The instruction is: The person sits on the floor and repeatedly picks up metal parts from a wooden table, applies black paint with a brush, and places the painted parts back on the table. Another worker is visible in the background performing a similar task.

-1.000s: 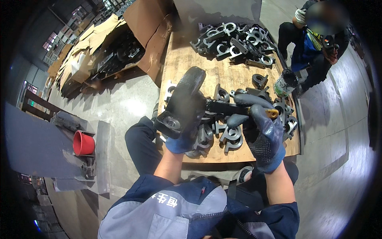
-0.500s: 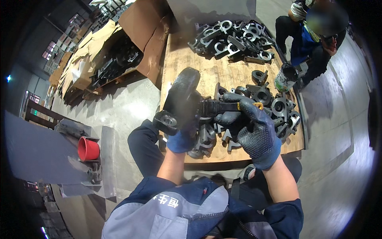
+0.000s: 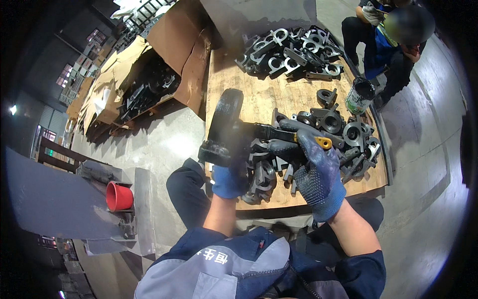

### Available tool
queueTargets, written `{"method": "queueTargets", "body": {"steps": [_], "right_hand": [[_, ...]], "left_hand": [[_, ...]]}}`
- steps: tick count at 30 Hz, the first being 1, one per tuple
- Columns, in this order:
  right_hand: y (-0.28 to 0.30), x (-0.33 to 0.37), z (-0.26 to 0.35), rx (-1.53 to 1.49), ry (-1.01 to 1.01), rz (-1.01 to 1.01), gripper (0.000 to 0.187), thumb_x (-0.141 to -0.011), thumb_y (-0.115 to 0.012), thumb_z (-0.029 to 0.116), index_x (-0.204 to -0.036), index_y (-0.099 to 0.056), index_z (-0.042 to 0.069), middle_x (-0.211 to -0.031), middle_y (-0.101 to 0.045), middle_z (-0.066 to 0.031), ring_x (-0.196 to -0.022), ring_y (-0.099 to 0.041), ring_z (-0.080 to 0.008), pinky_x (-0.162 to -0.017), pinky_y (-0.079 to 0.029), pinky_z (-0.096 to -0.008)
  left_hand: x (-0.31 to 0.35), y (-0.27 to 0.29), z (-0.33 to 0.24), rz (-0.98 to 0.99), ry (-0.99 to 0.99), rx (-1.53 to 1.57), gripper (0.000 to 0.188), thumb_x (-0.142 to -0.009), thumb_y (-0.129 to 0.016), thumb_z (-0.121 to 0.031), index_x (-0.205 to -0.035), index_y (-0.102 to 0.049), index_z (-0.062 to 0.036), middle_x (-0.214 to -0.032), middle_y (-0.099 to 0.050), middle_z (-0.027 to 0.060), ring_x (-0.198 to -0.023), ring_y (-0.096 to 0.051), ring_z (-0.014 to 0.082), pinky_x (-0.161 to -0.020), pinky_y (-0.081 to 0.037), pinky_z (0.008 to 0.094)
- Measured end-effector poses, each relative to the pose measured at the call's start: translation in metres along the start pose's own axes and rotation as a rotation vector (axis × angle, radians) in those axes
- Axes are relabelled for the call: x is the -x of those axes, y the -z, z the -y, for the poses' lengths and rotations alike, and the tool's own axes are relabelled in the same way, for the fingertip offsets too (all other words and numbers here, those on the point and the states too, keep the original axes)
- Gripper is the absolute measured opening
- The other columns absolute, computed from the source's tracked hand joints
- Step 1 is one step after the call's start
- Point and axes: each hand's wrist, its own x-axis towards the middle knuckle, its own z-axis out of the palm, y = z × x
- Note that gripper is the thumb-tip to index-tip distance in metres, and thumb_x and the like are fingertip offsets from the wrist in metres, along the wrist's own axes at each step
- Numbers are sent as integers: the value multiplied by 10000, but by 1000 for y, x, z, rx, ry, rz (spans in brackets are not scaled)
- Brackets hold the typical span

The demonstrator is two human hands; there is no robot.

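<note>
My left hand (image 3: 230, 178), in a blue glove, grips a heavy black cast metal part (image 3: 225, 124) from below and holds it upright over the near left corner of a wooden pallet (image 3: 259, 94). My right hand (image 3: 314, 169), in a dark blue dotted glove, is closed around a black tool with a yellow piece (image 3: 323, 143) at its end; the tool's front reaches across to the cast part. Beneath both hands lies a pile of dark metal castings (image 3: 338, 129).
A second heap of castings (image 3: 291, 52) lies at the pallet's far end. A small green-and-white can (image 3: 359, 95) stands at the right edge, beside a crouching person (image 3: 388, 45). Cardboard-lined crates (image 3: 134, 84) sit on the left; a red cup (image 3: 118, 197) rests on grey metal.
My view has shifted slightly; both hands with the cast part and the tool stay together in nearly the same pose, drifting a little lower and closer to me.
</note>
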Motion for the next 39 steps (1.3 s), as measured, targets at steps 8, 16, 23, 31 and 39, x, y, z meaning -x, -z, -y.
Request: {"method": "queueTargets", "body": {"steps": [8,16,23,31,39], "right_hand": [[-3,-7,9,-706,-410,-98,333,-993,-487,223,-1255,-556,31,-1051,-673,-109,-897,-669,-148,-753,-564,-265],[-3,4,-7,-305,-161,-32,352,-1001,-489,256,-1284,-542,54,-1095,-655,-88,-946,-649,-132,-771,-552,-258],[-8,-1,2,-699,-398,-48,390,-1004,-489,296,-1319,-516,68,-1108,-649,-73,-945,-637,-117,-769,-549,-261],[-11,2,-7,-728,-417,37,455,-1004,-485,334,-1376,-448,76,-1184,-617,-79,-1007,-608,-118,-834,-519,-259],[-10,-2,0,-1085,-470,45,522,-998,-480,379,-1398,-414,50,-1218,-604,-110,-1107,-586,-133,-911,-492,-255]], "left_hand": [[-9,-12,-19,-63,173,242,469,-893,-572,-54,-1338,-439,15,-1320,-487,160,-1211,-450,256,-1005,-380,375],[-14,-23,9,-302,338,296,244,-903,-622,-28,-1143,-591,5,-1047,-634,73,-888,-585,139,-794,-486,288],[-32,-21,-4,-365,363,409,197,-886,-638,-5,-1076,-589,-12,-975,-633,41,-781,-572,111,-702,-494,260],[-36,-24,-40,-366,266,611,230,-859,-636,38,-1068,-592,-45,-922,-614,25,-776,-569,106,-695,-486,243],[-37,-24,-53,-229,230,631,233,-882,-590,18,-1110,-596,-29,-957,-618,42,-832,-594,130,-752,-504,256]]}}
